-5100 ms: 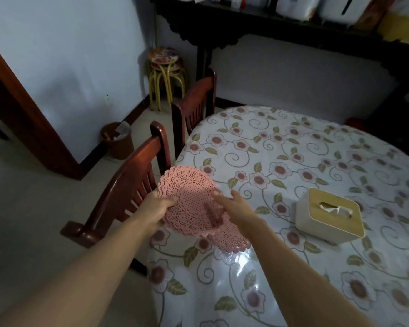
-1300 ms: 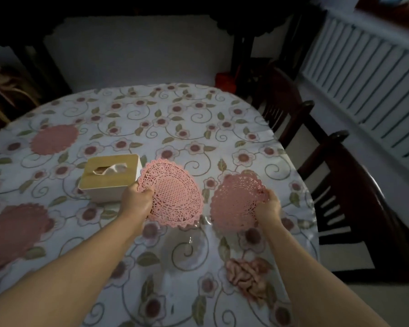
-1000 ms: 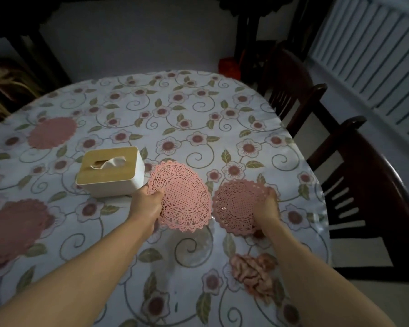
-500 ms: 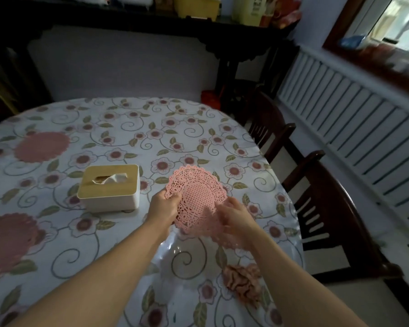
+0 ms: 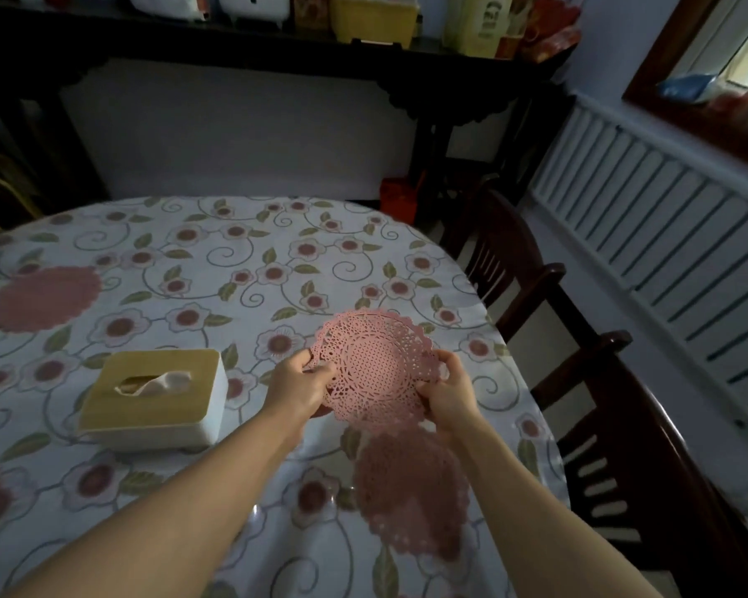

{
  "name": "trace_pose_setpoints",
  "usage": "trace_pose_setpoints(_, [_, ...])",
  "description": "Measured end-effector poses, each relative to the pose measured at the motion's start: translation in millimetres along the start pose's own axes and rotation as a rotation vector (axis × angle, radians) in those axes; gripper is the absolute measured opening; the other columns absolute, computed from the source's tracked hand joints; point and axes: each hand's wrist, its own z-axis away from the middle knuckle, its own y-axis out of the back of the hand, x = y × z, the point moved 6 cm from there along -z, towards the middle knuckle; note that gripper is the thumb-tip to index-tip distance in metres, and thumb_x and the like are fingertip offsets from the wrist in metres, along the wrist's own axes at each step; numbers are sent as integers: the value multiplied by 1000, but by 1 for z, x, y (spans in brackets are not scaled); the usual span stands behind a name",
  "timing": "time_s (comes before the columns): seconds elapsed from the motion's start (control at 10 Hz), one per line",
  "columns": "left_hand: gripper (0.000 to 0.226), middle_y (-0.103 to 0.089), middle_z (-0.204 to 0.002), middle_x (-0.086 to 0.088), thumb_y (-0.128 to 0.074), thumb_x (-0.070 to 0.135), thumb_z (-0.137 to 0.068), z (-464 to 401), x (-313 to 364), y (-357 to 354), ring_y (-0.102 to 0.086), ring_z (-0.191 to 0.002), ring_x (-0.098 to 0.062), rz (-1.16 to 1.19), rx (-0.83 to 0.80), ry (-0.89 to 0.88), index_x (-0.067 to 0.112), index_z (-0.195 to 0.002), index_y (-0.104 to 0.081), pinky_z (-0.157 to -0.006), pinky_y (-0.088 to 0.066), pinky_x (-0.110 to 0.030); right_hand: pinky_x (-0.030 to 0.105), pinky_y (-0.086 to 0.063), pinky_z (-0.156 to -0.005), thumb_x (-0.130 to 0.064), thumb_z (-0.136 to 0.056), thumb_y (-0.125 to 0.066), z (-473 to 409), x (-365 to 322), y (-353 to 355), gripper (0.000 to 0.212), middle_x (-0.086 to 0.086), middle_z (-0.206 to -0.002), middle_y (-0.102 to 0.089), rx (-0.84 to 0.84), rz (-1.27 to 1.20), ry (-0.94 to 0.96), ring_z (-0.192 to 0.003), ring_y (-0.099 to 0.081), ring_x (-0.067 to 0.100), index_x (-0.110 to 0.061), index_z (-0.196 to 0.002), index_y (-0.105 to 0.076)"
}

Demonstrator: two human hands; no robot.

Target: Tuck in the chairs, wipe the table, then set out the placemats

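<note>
Placemat [image 5: 374,373]: pink, lace-like openwork, matt, looks flexible.
Second placemat [image 5: 411,489], flat on table: same pink openwork, matt.
Table [image 5: 199,261] cover: floral print under clear glossy film, smooth, shows glare near front edge.
Tissue box [image 5: 154,399]: white smooth plastic-looking body, matt tan wood-look lid.
Chairs [image 5: 648,446]: dark polished wood, slight sheen.

dim | window light upper right | soft blur | edges bowed

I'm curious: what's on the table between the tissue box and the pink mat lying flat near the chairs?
The head view shows only flowered tablecloth between the tissue box and the flat mat; the left forearm crosses above it.
</note>
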Motion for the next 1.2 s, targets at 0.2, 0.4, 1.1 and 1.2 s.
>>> trace_pose_setpoints(0.2, [23,-67,-102,-7,-54,8,-91,-75,21,-42,-67,-69,-14,18,37,32,17,-112,-57,-48,-45,-21,25,-41,-40,12,-87,-42,-110,-13,22,46,10,-70,-56,104,-43,-25,-49,-48,18,-23,-116,-46])
trace_pose_setpoints(0.4, [16,-70,-93,-5,-59,9,-88,-134,29,-58,-67,-69,-15,-71,74,35,21,-98,-61,-60,-48,-28,29,-40,-47,12,-86,-37,-222,-22,17,50,6,-73,-55,191,-78,-65,-52,-46,15,-22,-122,-46])
trace_pose_setpoints(1.1, [20,-63,-87,10,-62,9,-87,-133,17,-60,-64,-74,-4,-283,-19,69,22,-102,-61,-60,-48,-19,58,-37,-104,-2,-77,-67,-225,-29,-18,103,1,-154,-6,-86,456,-10,-139,-18,38,-42,-149,-5])
trace_pose_setpoints(1.2, [22,-66,-96,4,-64,9,-86,-112,24,-57,-65,-78,-8,-285,-28,30,21,-105,-61,-58,-46,-20,56,-23,-113,-14,-83,-69,-190,-31,-14,93,0,-159,7,-125,540,12,-145,-4,31,-28,-151,-7])
